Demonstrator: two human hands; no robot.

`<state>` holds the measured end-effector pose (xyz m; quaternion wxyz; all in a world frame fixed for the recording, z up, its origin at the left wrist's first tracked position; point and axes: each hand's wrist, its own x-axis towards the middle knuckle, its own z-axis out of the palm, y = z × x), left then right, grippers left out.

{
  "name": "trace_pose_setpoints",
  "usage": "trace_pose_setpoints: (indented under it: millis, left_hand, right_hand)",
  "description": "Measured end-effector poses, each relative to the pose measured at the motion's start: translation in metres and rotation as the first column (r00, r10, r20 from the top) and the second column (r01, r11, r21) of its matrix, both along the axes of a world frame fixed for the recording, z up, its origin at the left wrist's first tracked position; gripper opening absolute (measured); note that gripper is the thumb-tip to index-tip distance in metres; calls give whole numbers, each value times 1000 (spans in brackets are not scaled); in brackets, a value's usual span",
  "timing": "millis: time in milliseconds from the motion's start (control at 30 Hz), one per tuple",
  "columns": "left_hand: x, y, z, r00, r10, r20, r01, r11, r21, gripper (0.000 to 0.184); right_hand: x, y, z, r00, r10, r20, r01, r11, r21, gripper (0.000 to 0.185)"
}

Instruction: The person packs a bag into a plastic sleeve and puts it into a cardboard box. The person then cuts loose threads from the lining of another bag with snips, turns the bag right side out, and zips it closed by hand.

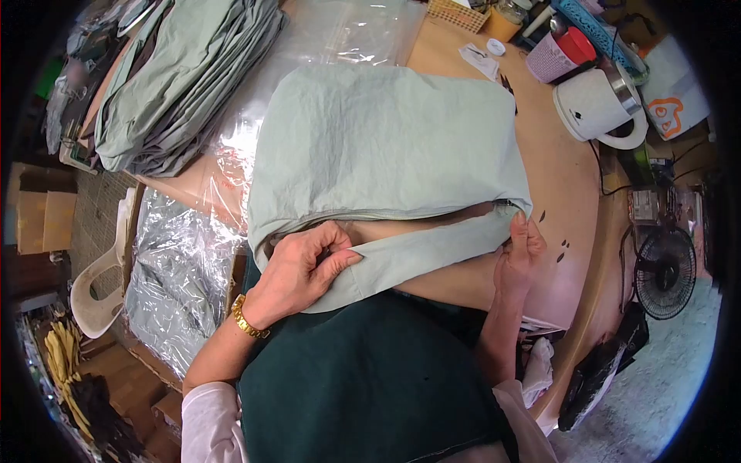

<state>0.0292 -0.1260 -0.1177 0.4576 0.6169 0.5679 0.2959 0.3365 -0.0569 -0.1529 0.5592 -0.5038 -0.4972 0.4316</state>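
A pale grey-green fabric piece [386, 143], shaped like a soft bag, lies flat and slightly wrinkled on the table in front of me. A wide fabric strap [428, 251] of the same cloth runs along its near side, with a gap between the two. My left hand [309, 262], a gold watch on its wrist, is closed on the strap's left part, thumb and fingers pinching the edge. At the strap's right end, by the corner of the piece, my right hand [522, 245] is closed on the cloth with the thumb up.
A stack of similar folded cloth pieces [185, 85] lies at upper left beside clear plastic bags [347, 35]. A white kettle [594, 104], a pink basket [549, 58] and small dark scissors [507, 89] are at upper right. A black fan [664, 272] stands right.
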Motion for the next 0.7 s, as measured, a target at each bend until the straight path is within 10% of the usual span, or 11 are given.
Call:
trace_pose_setpoints:
  millis: [500, 700]
  left_hand:
    - [-6, -2, -7, 958, 22, 285, 21, 989, -146, 19]
    - [-8, 1, 11, 989, -56, 140, 92, 961, -263, 18]
  right_hand:
    - [0, -8, 2, 937, 170, -306, -171, 985, 27, 30]
    - [-14, -10, 3, 931, 104, -349, -97, 995, 37, 28]
